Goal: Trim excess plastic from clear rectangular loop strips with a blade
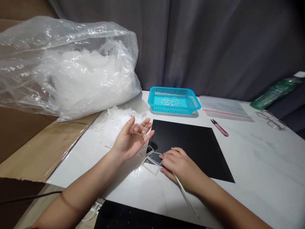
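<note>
My left hand (pixel 130 141) is raised palm up, its fingers curled around a thin translucent plastic frame (pixel 138 133). Low over the left corner of a black mat (pixel 188 143), my right hand (pixel 177 165) has its fingers bent. A thin white stick-like tool (pixel 187 197) passes under that hand and sticks out toward me; its other end is hidden. By the right fingertips lie several flat clear plastic frames (pixel 153 160), overlapping on the mat's edge and the white table. Just behind my left hand is a loose pile of white translucent pieces (pixel 116 122).
A blue basket (pixel 175 111) with small white pieces stands at the back. Right of it are a zip bag (pixel 225 108), pink-handled snips (pixel 219 128), glasses (pixel 271 121) and a green bottle (pixel 276 92). A large clear bag (pixel 78 76) of white pieces fills the left.
</note>
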The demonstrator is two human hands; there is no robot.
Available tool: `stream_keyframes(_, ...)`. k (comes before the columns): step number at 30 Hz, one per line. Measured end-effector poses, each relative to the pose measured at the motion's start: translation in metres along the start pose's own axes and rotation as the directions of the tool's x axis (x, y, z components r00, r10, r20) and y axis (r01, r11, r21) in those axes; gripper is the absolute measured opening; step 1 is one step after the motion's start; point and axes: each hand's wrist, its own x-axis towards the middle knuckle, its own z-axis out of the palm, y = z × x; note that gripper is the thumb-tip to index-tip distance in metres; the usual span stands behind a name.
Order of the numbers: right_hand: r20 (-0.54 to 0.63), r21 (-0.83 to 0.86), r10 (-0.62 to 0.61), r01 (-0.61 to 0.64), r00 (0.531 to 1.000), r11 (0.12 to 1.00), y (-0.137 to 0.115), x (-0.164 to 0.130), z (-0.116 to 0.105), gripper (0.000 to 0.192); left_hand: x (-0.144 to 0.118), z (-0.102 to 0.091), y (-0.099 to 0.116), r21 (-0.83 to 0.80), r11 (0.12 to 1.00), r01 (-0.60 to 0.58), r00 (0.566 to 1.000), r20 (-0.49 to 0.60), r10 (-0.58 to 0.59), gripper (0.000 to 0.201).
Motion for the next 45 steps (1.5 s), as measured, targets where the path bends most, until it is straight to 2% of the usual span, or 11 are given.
stream_keyframes(4, -0.040, -0.218, 0.173, -0.178, 0.984, 0.960, 0.013, -0.004, -0.015, 0.012, -0.002, 0.000, 0.001, -0.203, 0.975, -0.091, 0.995, 0.031, 0.100, 0.038)
stream_keyframes(7, -0.036, -0.218, 0.222, -0.225, 0.974, 0.950, 0.024, -0.008, -0.024, 0.017, -0.003, -0.002, -0.005, 0.038, 0.963, -0.268, 0.952, 0.161, 0.259, 0.031)
stream_keyframes(11, 0.023, 0.000, 0.154, -0.154, 0.988, 0.988, 0.029, -0.009, -0.026, 0.023, -0.004, -0.004, -0.020, 0.644, 0.608, -0.465, 0.867, 0.470, 0.165, 0.055)
stream_keyframes(15, -0.022, 0.288, 0.238, -0.222, 0.971, 0.932, 0.020, -0.007, -0.028, 0.023, -0.005, 0.000, -0.041, 0.735, 0.389, -0.555, 0.792, 0.610, -0.022, 0.068)
stream_keyframes(19, -0.074, 0.632, 0.340, -0.219, 0.938, 0.743, 0.006, -0.006, -0.030, 0.027, -0.008, 0.006, -0.055, 0.656, 0.558, -0.508, 0.792, 0.611, 0.002, 0.067)
stream_keyframes(24, -0.047, 0.922, 0.550, -0.175, 0.834, 0.344, -0.003, -0.004, -0.041, 0.033, -0.015, 0.016, -0.048, 0.475, 0.853, -0.215, 0.884, 0.467, -0.036, 0.055)
stream_keyframes(28, 0.105, 0.942, 0.650, -0.285, 0.753, 0.178, 0.008, -0.003, -0.046, 0.035, -0.012, 0.017, -0.040, 0.525, 0.846, 0.096, 0.956, 0.187, -0.225, 0.061)
stream_keyframes(31, 0.061, 0.778, 0.688, -0.466, 0.723, 0.421, 0.025, -0.003, -0.039, 0.031, -0.005, 0.012, -0.040, 0.780, 0.626, -0.003, 0.985, 0.111, -0.134, 0.062)
stream_keyframes(35, -0.124, 0.331, 0.618, -0.555, 0.776, 0.763, 0.033, -0.006, -0.033, 0.026, -0.002, 0.003, -0.035, 0.903, 0.327, -0.278, 0.960, 0.246, 0.137, 0.030)
stream_keyframes(41, -0.033, 0.148, 0.495, -0.486, 0.868, 0.862, 0.020, -0.006, -0.033, 0.022, 0.009, -0.003, -0.037, 0.911, 0.263, -0.317, 0.948, 0.307, 0.079, 0.016)
stream_keyframes(45, 0.040, 0.020, 0.422, -0.423, 0.906, 0.906, 0.021, -0.007, -0.028, 0.020, 0.029, 0.004, -0.050, 0.901, 0.253, -0.353, 0.935, 0.347, 0.068, 0.034)
